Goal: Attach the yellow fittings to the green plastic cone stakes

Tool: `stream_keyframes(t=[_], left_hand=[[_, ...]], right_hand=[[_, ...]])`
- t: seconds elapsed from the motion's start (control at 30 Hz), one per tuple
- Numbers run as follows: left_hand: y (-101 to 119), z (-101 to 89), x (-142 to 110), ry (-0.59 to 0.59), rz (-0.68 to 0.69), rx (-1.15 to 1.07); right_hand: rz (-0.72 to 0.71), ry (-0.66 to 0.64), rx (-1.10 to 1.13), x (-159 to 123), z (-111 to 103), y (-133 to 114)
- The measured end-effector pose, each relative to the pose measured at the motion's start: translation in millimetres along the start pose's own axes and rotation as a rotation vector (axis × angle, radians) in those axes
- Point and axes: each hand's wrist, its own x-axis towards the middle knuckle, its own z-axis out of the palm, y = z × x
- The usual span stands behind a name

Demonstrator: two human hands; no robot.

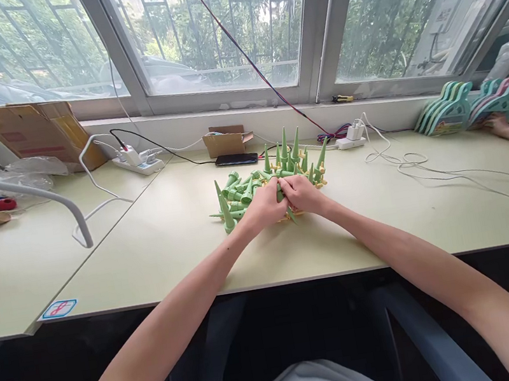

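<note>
My left hand [267,204] and my right hand [302,194] meet over the front of a pile of green plastic parts on the table. Both are closed around one green plastic spike [292,215], whose pointed tip sticks out below the fingers; the rest of it is mostly covered. To the left lie loose green spikes [246,192], and one spike [225,211] stands on its wide end, tip up. Behind my right hand, several upright green spikes [283,150] carry small yellow pieces [321,170] on their sides.
Behind the pile are a phone [236,160] and a small open cardboard box [226,142]. White cables [409,161] trail across the right side. At far right, another person's hand [498,125] touches teal plastic items [496,101]. A grey curved bar [61,205] juts in at left.
</note>
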Motion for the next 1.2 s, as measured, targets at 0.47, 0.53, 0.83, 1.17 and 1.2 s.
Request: stream_keyframes(t=[0.47, 0.53, 0.83, 1.17, 1.2], left_hand=[[0.9, 1.0, 2.0, 0.092, 0.066, -0.093], [1.1, 0.9, 2.4, 0.097, 0.059, -0.105], [1.3, 0.4, 5.0, 0.089, 0.032, -0.164], [2.1, -0.3, 7.8, 0.116, 0.045, -0.29], [2.9, -0.7, 7.7, 0.119, 0.044, -0.306]], right_hand=[[0.018, 0.006, 0.058, -2.7, -3.4, -8.0], [0.02, 0.01, 0.055, -3.1, -3.7, -8.8], [0.012, 0.045, 0.058, -3.9, -2.6, -8.8], [0.019, 0.083, 0.107, -2.7, -1.3, -8.2], [0.025, 0.094, 0.112, -2.7, -1.3, -8.9]])
